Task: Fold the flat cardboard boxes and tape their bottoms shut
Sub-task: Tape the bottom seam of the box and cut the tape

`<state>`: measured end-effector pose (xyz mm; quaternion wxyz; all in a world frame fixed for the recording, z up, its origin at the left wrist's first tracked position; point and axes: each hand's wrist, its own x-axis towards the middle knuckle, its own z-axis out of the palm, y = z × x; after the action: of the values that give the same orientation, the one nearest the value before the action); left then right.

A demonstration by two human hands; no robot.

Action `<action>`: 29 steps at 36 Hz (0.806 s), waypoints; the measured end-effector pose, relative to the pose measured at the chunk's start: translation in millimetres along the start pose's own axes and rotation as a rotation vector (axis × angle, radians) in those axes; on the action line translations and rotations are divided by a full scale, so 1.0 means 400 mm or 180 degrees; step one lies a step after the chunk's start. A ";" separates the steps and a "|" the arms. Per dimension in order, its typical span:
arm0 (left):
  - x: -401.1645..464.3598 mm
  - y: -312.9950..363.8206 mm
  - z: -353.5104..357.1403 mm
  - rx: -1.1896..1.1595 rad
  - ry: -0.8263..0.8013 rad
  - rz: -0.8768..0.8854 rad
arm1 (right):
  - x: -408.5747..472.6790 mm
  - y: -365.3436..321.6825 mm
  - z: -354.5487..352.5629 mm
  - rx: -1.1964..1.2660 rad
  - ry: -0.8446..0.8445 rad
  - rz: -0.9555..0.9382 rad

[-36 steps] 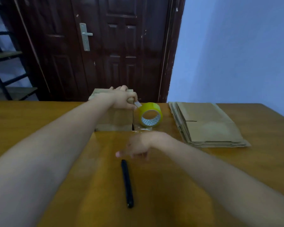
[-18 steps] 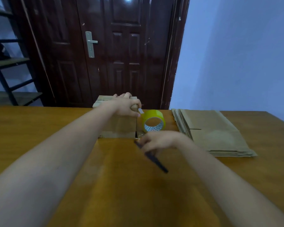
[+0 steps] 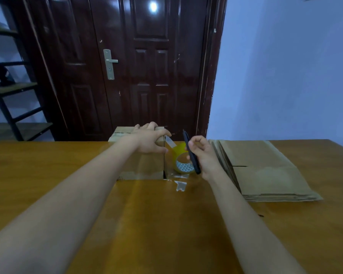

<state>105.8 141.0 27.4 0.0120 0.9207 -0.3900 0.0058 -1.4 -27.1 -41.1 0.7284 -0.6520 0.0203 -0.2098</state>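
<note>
A folded-up cardboard box (image 3: 145, 167) stands on the wooden table (image 3: 166, 224) near its far edge. My left hand (image 3: 151, 139) grips the box's top right corner, fingers curled over the top. A strip of clear tape (image 3: 171, 143) runs from that corner down to the yellow tape roll (image 3: 181, 162), which stands on edge right of the box. My right hand (image 3: 205, 155) holds a black pen-like cutter (image 3: 191, 153) upright, just in front of the roll. A stack of flat cardboard boxes (image 3: 265, 171) lies to the right.
A small scrap of clear tape (image 3: 180, 184) lies on the table in front of the roll. A dark wooden door (image 3: 147, 66) is behind the table, a black shelf rack (image 3: 10, 95) at the left, a blue wall (image 3: 285, 66) at the right.
My right hand picked the black cutter up off the table and raised it next to the tape roll. My left hand stayed on the box corner.
</note>
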 end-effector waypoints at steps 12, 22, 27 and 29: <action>-0.007 0.005 0.000 0.0010 0.0056 -0.0032 | 0.048 -0.007 0.071 0.1425 0.0035 -0.0296; 0.010 -0.004 0.008 -0.0099 0.0085 -0.0052 | 0.075 -0.014 0.044 -0.0084 0.0541 -0.0404; 0.011 -0.004 0.011 -0.0081 0.0150 -0.0023 | 0.073 -0.009 0.041 -0.0431 0.0392 -0.0312; 0.012 -0.005 0.013 -0.0094 0.0169 -0.0024 | 0.072 -0.001 0.039 -0.0522 0.0312 -0.0326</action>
<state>110.5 138.8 22.2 0.0360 0.9215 -0.3860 0.0245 29.4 -22.0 -31.3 0.6590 -0.6985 0.0396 -0.2760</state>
